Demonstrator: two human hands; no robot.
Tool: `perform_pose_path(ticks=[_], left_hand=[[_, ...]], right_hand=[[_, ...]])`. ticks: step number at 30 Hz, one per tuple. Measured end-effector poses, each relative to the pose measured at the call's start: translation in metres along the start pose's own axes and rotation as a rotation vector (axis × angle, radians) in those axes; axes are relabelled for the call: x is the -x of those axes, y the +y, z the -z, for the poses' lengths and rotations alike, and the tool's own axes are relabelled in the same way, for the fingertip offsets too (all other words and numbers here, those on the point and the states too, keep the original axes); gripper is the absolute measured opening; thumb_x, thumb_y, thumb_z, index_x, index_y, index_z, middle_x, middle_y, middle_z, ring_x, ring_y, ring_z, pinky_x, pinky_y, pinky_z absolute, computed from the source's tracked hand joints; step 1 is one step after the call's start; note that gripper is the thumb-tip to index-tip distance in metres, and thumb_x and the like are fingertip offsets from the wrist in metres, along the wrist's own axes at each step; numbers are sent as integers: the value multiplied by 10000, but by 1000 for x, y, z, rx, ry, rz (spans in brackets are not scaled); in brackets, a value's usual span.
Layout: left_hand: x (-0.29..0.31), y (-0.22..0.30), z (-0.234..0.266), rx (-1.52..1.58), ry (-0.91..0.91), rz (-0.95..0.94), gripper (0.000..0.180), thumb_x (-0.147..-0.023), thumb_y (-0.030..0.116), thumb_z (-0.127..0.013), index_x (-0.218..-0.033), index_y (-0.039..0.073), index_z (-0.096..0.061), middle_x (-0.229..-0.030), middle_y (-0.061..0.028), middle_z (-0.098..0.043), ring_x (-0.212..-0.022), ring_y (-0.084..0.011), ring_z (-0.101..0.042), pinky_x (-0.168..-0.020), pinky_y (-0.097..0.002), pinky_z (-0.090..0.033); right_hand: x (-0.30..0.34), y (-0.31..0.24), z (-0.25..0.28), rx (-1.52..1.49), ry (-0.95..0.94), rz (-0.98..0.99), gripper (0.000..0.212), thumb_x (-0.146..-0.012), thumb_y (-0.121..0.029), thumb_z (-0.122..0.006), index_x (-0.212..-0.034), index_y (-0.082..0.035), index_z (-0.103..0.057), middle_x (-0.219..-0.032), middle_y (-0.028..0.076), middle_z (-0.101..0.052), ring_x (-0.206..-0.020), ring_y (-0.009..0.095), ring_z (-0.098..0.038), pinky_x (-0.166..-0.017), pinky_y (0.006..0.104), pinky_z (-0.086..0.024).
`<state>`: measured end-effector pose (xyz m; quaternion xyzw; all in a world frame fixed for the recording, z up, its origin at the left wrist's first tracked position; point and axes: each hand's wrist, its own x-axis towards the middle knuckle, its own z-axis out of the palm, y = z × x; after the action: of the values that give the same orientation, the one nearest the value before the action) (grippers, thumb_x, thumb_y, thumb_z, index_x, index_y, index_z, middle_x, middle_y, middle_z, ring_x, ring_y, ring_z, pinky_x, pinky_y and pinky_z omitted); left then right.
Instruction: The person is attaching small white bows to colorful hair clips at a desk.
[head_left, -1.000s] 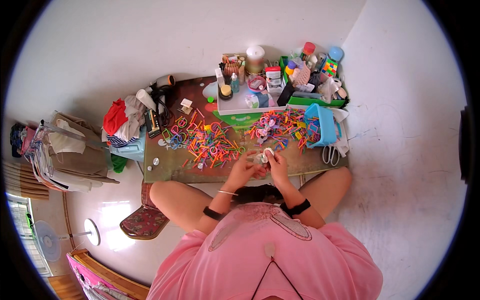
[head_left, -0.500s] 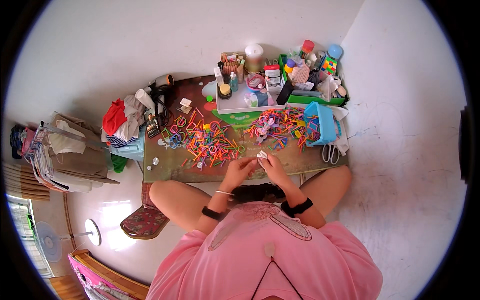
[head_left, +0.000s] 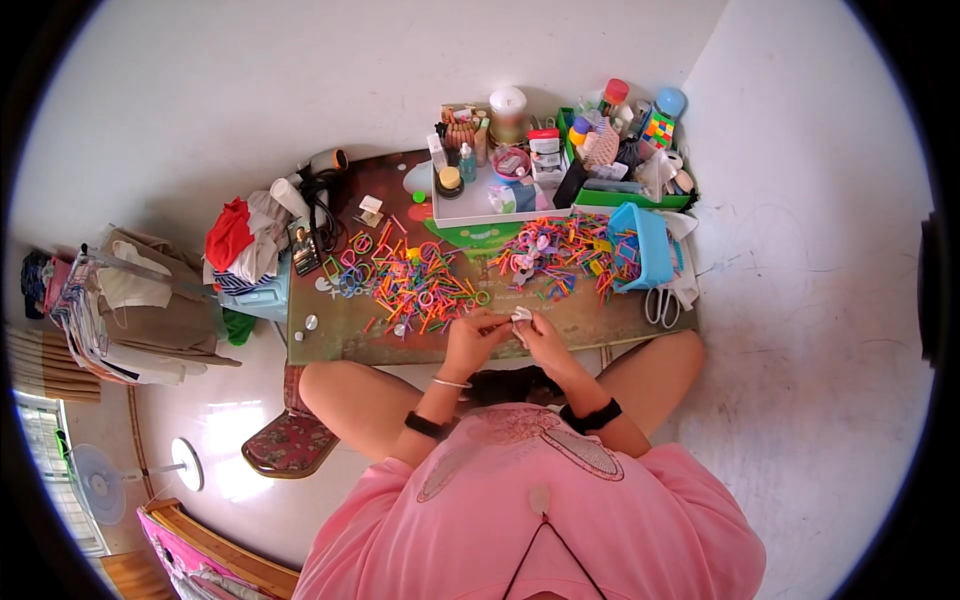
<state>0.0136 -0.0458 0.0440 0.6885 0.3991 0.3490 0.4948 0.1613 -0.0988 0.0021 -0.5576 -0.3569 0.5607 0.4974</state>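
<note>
At the table's front edge, my two hands meet around a small crumpled white piece (head_left: 521, 315), perhaps tissue or cloth; its kind is too small to tell. My right hand (head_left: 545, 338) is closed on it, with part of the white showing above the fingers. From the other side my left hand (head_left: 478, 337) reaches to it, fingertips pinched together beside it; whether they grip anything is hidden. Just beyond my hands lie a heap of coloured plastic sticks and rings (head_left: 425, 285) on the left and a second mixed heap (head_left: 565, 248) on the right.
A tipped light-blue basket (head_left: 655, 247) and white-handled scissors (head_left: 661, 308) lie at the right. Behind stand a white tray (head_left: 450, 215) of bottles and a packed green box (head_left: 640, 200). Clothes (head_left: 240, 240) and a hair dryer (head_left: 328, 160) are at the left; small silver discs (head_left: 311, 322) lie near the front.
My left hand has moved right and up, its fingertips now at the white piece. My right hand has shifted slightly. The heaps and containers stay as they were.
</note>
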Motion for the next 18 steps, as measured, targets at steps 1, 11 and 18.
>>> perform_pose_path(ticks=[1, 11, 18], left_hand=[[0, 0, 0, -1, 16, -30, 156, -760, 44, -678, -905, -13, -680, -761, -68, -629, -613, -107, -573, -553, -225, -449], [3, 7, 1, -143, -165, 40, 132, -731, 72, -688, -843, 4, -674, -744, -110, -643, -626, -171, -619, -588, -264, -485], [-2, -26, 26, -292, 343, 105, 145, -737, 105, -702, -823, -9, -679, -664, -95, -646, -583, -153, -612, -558, -262, -475]], right_hand=[[0, 1, -1, -15, 22, -9, 178, -920, -162, -484, -1002, -8, -519, -762, 3, -497, -635, 66, -432, -538, 232, -349], [-16, 37, 17, 389, 146, 89, 165, -890, -155, -517, -981, -18, -533, -824, 79, -578, -689, 152, -541, -611, 285, -427], [-19, 35, 65, 781, 395, 140, 259, -844, -196, -562, -1062, -57, -552, -888, 161, -624, -766, 339, -604, -648, 425, -457]])
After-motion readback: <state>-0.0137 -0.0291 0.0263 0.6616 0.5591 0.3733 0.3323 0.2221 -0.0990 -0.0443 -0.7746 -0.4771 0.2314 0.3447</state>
